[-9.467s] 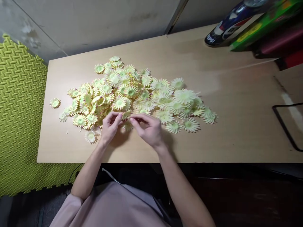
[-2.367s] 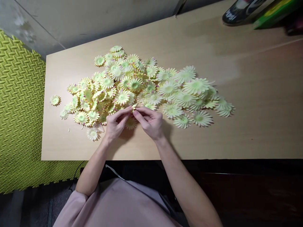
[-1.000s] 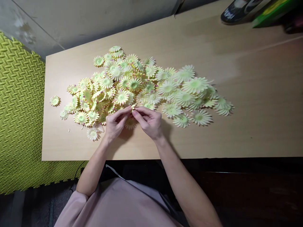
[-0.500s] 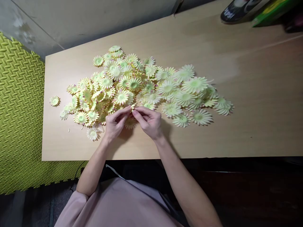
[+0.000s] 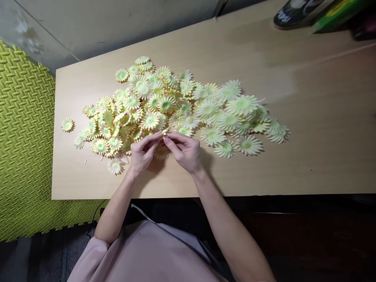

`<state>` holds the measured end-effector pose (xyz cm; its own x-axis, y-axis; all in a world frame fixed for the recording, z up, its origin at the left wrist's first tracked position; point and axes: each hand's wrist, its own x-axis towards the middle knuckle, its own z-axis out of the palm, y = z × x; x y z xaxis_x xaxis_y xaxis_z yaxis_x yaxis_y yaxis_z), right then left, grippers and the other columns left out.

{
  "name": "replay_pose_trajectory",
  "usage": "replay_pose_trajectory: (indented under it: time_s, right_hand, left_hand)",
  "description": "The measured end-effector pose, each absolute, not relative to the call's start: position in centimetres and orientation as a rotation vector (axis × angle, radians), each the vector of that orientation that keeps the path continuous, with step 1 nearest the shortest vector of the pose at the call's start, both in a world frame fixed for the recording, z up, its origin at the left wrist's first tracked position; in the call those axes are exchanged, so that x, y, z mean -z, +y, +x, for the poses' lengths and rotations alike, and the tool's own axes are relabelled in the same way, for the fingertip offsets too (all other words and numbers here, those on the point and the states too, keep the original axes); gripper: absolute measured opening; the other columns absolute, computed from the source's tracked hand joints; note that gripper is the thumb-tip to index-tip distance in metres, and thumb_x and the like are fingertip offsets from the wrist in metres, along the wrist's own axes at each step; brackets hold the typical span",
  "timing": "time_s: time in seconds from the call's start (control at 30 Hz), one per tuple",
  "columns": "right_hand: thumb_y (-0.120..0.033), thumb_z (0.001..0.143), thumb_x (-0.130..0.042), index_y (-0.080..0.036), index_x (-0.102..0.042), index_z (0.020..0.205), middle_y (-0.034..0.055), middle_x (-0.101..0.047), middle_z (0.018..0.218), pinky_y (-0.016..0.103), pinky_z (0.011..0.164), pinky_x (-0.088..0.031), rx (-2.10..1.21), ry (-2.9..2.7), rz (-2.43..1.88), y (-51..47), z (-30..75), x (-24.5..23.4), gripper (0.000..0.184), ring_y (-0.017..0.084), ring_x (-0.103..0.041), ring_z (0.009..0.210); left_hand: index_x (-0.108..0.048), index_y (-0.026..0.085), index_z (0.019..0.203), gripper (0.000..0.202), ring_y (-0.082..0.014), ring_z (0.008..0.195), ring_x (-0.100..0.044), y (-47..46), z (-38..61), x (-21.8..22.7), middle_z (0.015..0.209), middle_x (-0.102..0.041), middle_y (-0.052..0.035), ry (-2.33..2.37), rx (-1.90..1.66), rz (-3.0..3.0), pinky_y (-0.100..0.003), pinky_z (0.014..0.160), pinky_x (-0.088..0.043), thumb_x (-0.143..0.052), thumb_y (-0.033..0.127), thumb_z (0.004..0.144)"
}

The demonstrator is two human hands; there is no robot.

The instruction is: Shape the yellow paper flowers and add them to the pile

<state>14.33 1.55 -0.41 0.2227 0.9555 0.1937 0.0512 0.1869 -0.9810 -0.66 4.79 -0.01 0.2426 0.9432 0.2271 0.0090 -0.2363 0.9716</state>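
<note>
Both of my hands meet at the front edge of a heap of pale yellow-green artificial flower heads (image 5: 149,120). Between the fingertips is a small yellow artificial flower (image 5: 165,132), mostly hidden by the fingers. My left hand (image 5: 143,153) pinches it from the left, thumb and forefinger closed. From the other side my right hand (image 5: 185,152) grips it, also in a pinch. Larger, paler flower heads (image 5: 241,105) lie heaped to the right. Under the hands, another flower head (image 5: 161,152) rests on the table.
The wooden table (image 5: 293,168) stands against a grey wall (image 5: 117,27). A green foam mat (image 5: 26,149) rises along its left edge. At the back right are a dark bottle with a Pepsi label (image 5: 289,15) and a green package (image 5: 337,15). One flower head (image 5: 67,125) lies apart at left.
</note>
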Motion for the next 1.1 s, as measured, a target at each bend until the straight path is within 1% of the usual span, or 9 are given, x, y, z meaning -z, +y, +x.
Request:
replay_pose_trajectory:
  time_s: [0.2, 0.37, 0.5, 0.67, 1.0, 1.1]
  right_hand:
    - [-0.039, 0.089, -0.069, -0.022, -0.078, 0.095, 0.0065, -0.077, 0.098, 0.031, 0.075, -0.065, -0.871, -1.154, -1.198, 1.62, 14.35, 0.67, 0.021, 0.019, -0.074, 0.086]
    - [-0.040, 0.089, -0.068, -0.022, -0.078, 0.095, 0.0061, -0.077, 0.097, 0.031, 0.072, -0.065, -0.883, -1.148, -1.202, 1.65, 14.35, 0.57, 0.022, 0.019, -0.074, 0.085]
    - [-0.041, 0.089, -0.069, -0.022, -0.077, 0.094, 0.0059, -0.077, 0.096, 0.030, 0.071, -0.064, -0.908, -1.127, -1.203, 1.65, 14.36, 0.47, 0.021, 0.019, -0.073, 0.084]
    - [-0.040, 0.089, -0.069, -0.022, -0.077, 0.093, 0.0052, -0.076, 0.095, 0.028, 0.069, -0.062, -0.932, -1.128, -1.185, 1.66, 14.34, 0.41, 0.020, 0.018, -0.073, 0.082]
    - [-0.036, 0.089, -0.070, -0.022, -0.077, 0.096, 0.0048, -0.075, 0.096, 0.025, 0.070, -0.063, -0.944, -1.147, -1.153, 1.68, 14.41, 0.49, 0.018, 0.016, -0.073, 0.083]
    - [-0.038, 0.089, -0.069, -0.022, -0.077, 0.097, 0.0053, -0.075, 0.097, 0.026, 0.071, -0.063, -0.938, -1.158, -1.155, 1.68, 14.43, 0.61, 0.019, 0.017, -0.073, 0.084]
  left_hand:
    - [-0.078, 0.022, 0.107, 0.022, -0.0213, 0.107, -0.075, 4.88, -0.64, -0.18, 0.112, -0.078, -0.0072, 0.933, -1.174, 1.511, -0.035, 0.098, -0.061, -0.070, 0.033, 0.090]
    - [-0.078, 0.022, 0.108, 0.024, -0.0220, 0.106, -0.075, 4.89, -0.58, -0.22, 0.112, -0.078, -0.0074, 0.922, -1.166, 1.486, -0.036, 0.098, -0.061, -0.070, 0.036, 0.090]
    - [-0.077, 0.022, 0.108, 0.024, -0.0206, 0.104, -0.075, 4.75, -0.54, -0.28, 0.113, -0.078, -0.0069, 0.921, -1.159, 1.482, -0.033, 0.096, -0.061, -0.069, 0.035, 0.090]
    - [-0.076, 0.020, 0.110, 0.027, -0.0178, 0.095, -0.076, 4.63, -0.48, -0.52, 0.107, -0.079, -0.0072, 0.927, -1.149, 1.444, -0.030, 0.091, -0.061, -0.069, 0.038, 0.090]
    - [-0.076, 0.019, 0.108, 0.025, -0.0168, 0.096, -0.076, 4.78, -0.53, -0.13, 0.108, -0.079, -0.0072, 0.931, -1.168, 1.454, -0.027, 0.091, -0.060, -0.069, 0.036, 0.090]
    - [-0.076, 0.019, 0.109, 0.024, -0.0164, 0.097, -0.075, 4.78, -0.55, -0.15, 0.109, -0.078, -0.0072, 0.922, -1.174, 1.459, -0.026, 0.091, -0.060, -0.069, 0.033, 0.090]
